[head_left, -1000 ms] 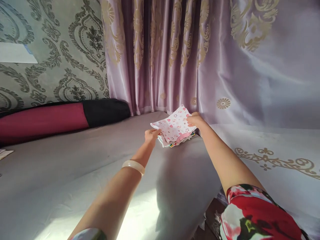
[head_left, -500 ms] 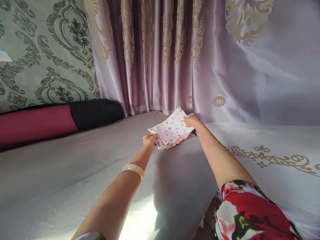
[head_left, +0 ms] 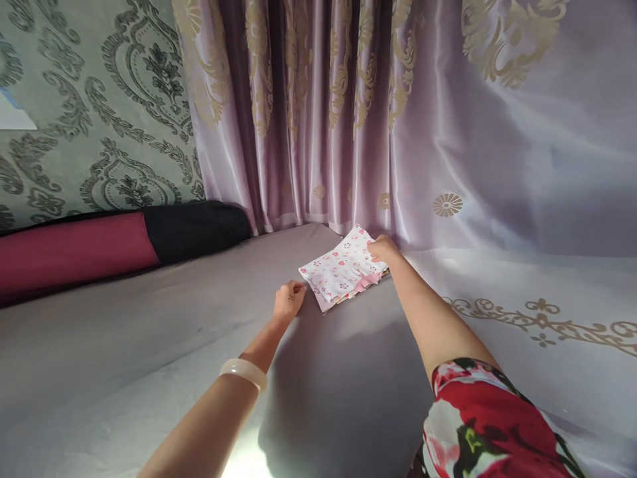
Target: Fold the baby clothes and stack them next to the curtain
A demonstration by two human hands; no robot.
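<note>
A small stack of fabric pieces [head_left: 341, 264] lies on the grey sheet, its top piece white with pink hearts and flowers. Pink and other coloured edges peep out beneath it along the near side. At the stack's right edge, my right hand [head_left: 383, 249] grips the cloth, thumb on top and the other fingers partly hidden. My left hand [head_left: 289, 300] is just left of the stack, apart from it. Its fingers are curled together, and no cloth shows in them. A pale bangle [head_left: 245, 373] circles the left wrist.
Grey sheet [head_left: 149, 345] spreads under both arms. A long red and black bolster [head_left: 99, 245] rests along the patterned wall at left. Purple curtains [head_left: 318, 119] hang behind the stack. At right lies a pale cover [head_left: 497, 279] with gold scrollwork.
My left hand has let go of the stack's left corner and moved slightly left and down. The right hand keeps its hold, and the white cloth's left side lies lower.
</note>
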